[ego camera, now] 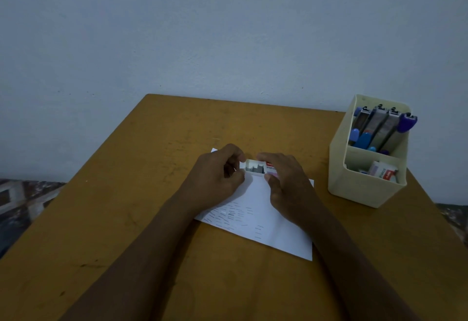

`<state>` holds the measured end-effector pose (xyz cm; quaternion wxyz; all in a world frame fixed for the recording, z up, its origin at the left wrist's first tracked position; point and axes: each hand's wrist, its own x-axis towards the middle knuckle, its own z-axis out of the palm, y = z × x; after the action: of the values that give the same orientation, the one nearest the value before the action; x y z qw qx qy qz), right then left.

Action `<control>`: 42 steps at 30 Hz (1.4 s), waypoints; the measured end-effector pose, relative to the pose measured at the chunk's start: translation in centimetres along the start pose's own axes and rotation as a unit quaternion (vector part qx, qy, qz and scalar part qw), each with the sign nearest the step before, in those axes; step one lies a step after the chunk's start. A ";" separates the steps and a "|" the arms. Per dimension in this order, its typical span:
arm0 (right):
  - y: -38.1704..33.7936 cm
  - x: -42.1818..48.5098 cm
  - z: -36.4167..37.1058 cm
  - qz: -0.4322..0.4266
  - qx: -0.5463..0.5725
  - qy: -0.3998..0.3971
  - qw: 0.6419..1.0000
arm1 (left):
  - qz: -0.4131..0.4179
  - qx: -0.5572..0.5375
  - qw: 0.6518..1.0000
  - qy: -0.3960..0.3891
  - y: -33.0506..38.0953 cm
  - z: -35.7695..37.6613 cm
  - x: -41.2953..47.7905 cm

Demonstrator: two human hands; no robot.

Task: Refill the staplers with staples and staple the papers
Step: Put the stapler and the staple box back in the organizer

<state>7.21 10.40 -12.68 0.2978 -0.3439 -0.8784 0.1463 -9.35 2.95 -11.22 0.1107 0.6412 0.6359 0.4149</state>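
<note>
From my remote seat I see both hands meeting mid-table over the paper (260,219). The left hand (220,176) pinches the 9 o'clock end of the small staple box (257,166), and the right hand (286,181) curls round its red-printed 3 o'clock end. The box looks slid partly open, with grey staple strips showing in the gap. The staplers (379,123) stand untouched in the cream organizer (364,194) at 3 o'clock, with a second box (382,170) in its front compartment. I judge that refilling has not begun. My worry is the tray: pulled too hard or tilted, it could come free and spill strips over the table (152,194), snapping them into bits. Short dark dashes (233,213) already mark the sheet at 6 o'clock of the box; I cannot tell whether they are loose or driven staples. If loose, a sweeping wrist could scatter them.
</note>
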 end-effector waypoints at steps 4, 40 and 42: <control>-0.1 0.0 0.0 -0.007 0.000 0.007 1.000 | -0.005 -0.009 1.000 0.014 0.1 0.0 0.0; 0.0 0.2 -0.4 -0.044 0.014 0.073 0.996 | -0.153 -0.288 0.945 -0.008 1.7 -0.8 0.2; -0.1 0.2 -0.5 -0.038 0.017 0.077 0.996 | -0.156 -0.290 0.944 -0.005 1.6 -0.8 0.2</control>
<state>7.32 10.52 -12.19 0.3755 -0.3154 -0.8628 0.1227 -8.75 2.57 -9.53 0.3584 0.4765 0.5795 0.5555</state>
